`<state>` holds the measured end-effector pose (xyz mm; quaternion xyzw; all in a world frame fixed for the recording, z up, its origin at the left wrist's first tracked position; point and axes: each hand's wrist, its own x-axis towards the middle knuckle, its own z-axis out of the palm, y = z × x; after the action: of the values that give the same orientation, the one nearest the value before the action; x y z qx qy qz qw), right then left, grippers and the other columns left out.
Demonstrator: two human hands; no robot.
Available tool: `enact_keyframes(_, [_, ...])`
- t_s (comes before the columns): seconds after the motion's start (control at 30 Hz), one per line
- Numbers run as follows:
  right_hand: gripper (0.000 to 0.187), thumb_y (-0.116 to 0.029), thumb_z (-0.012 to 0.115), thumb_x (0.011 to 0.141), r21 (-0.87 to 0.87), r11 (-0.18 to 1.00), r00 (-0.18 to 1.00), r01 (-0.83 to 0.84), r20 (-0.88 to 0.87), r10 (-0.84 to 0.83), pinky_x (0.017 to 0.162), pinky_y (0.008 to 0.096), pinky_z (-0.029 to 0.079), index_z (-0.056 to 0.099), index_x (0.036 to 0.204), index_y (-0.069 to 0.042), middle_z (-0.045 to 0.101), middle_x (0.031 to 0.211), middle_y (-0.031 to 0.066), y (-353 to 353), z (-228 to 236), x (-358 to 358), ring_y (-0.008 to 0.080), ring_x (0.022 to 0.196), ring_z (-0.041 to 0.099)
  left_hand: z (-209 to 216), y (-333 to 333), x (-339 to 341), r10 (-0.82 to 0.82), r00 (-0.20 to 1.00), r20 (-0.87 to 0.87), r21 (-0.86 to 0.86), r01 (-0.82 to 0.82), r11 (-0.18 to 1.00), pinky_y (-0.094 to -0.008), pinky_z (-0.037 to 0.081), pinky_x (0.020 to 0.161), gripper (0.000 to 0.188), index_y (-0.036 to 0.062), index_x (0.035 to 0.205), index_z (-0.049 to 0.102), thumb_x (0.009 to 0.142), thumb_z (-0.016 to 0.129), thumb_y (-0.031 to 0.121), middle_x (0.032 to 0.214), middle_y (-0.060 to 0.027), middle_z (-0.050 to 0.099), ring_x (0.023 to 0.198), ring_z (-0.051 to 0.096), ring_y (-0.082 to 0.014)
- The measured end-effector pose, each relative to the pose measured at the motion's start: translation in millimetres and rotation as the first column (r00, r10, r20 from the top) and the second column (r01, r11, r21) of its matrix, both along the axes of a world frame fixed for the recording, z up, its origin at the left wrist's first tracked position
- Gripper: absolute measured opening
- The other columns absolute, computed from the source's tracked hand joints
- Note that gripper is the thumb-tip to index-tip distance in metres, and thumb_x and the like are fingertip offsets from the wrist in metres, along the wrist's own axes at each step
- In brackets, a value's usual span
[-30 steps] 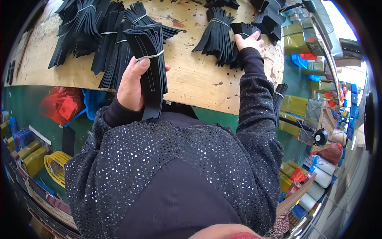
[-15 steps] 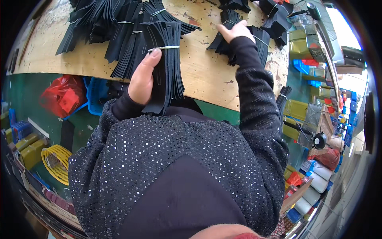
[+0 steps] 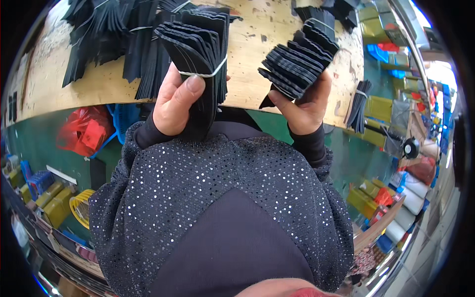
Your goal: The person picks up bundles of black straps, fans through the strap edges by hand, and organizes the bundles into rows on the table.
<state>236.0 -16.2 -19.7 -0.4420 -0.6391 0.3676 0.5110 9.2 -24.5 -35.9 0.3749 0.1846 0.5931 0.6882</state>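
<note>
My left hand (image 3: 177, 101) grips a thick bundle of black fabric strips (image 3: 200, 54), its thumb pressed near the pale band tied round it. The strips stand on end and fan out at the top. In my right hand (image 3: 307, 106) is a second stack of black fabric pieces (image 3: 299, 59), tilted, with wavy layered edges toward me; the thumb is at its lower left and the fingers are partly hidden behind it. Both stacks are held over the near edge of the wooden table (image 3: 247, 89), apart from each other.
More tied black bundles (image 3: 99, 34) lie at the table's far left, others (image 3: 341, 12) at the far right. One bundle (image 3: 358, 106) hangs by the right table edge. Below left are a red plastic bag (image 3: 86, 128), a blue basket (image 3: 123, 119) and a yellow basket (image 3: 80, 208).
My right hand has come back toward me from the bundles at the far right, now with a stack in it. The left hand's bundle has tipped, showing more of its top edges.
</note>
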Motion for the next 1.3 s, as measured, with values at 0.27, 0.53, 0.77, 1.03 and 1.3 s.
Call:
enact_keyframes(0.27, [0.086, 0.009, 0.073, 0.063, -0.140, 0.989, 0.963, 0.042, -0.259, -0.077, 0.094, 0.0338, 0.042, 0.022, 0.132, 0.000, 0.046, 0.120, 0.0119, -26, 1, 9, 0.0196, 0.110, 0.049, -1, 5, 15, -0.171, 0.985, -0.017, 0.051, 0.172, 0.984, -0.0360, 0.037, 0.098, 0.049, 0.0002, 0.132, 0.031, 0.090, 0.052, 0.014, 0.123, -0.0131, 0.048, 0.112, 0.050, -0.0211])
enact_keyframes(0.53, [0.086, 0.008, 0.073, 0.064, -0.110, 0.993, 0.973, 0.041, -0.221, -0.065, 0.092, 0.0330, 0.043, 0.022, 0.133, 0.000, 0.047, 0.119, 0.0116, -33, -3, 12, 0.0188, 0.108, 0.050, -1, 6, 19, -0.181, 0.983, -0.015, 0.024, 0.181, 0.983, -0.0370, 0.037, 0.099, 0.049, 0.0004, 0.132, 0.032, 0.090, 0.052, 0.015, 0.124, -0.0139, 0.048, 0.114, 0.050, -0.0221])
enact_keyframes(0.77, [0.086, 0.007, 0.073, 0.065, -0.122, 0.992, 0.972, 0.003, -0.231, -0.031, 0.090, 0.0329, 0.044, 0.022, 0.133, 0.001, 0.048, 0.117, 0.0117, -34, -6, 12, 0.0188, 0.106, 0.052, 0, 3, 17, -0.157, 0.987, -0.037, 0.041, 0.158, 0.987, -0.0367, 0.039, 0.098, 0.046, 0.0006, 0.129, 0.033, 0.090, 0.053, 0.014, 0.122, -0.0137, 0.049, 0.112, 0.051, -0.0221])
enact_keyframes(1.03, [0.086, 0.007, 0.073, 0.065, -0.137, 0.991, 0.968, -0.008, -0.248, -0.026, 0.090, 0.0329, 0.044, 0.022, 0.133, 0.000, 0.048, 0.118, 0.0114, -37, -4, 10, 0.0186, 0.106, 0.052, 0, 2, 16, -0.145, 0.989, -0.026, 0.035, 0.146, 0.989, -0.0355, 0.039, 0.097, 0.045, 0.0009, 0.129, 0.034, 0.090, 0.053, 0.014, 0.120, -0.0131, 0.050, 0.111, 0.051, -0.0208])
enact_keyframes(1.3, [0.086, 0.008, 0.074, 0.064, -0.114, 0.993, 0.964, -0.043, -0.267, 0.011, 0.091, 0.0335, 0.045, 0.022, 0.133, 0.000, 0.047, 0.119, 0.0117, -39, -2, 12, 0.0194, 0.107, 0.052, -1, -1, 17, -0.150, 0.988, -0.030, 0.038, 0.151, 0.988, -0.0348, 0.039, 0.097, 0.045, 0.0010, 0.129, 0.035, 0.090, 0.053, 0.015, 0.120, -0.0123, 0.050, 0.110, 0.051, -0.0198])
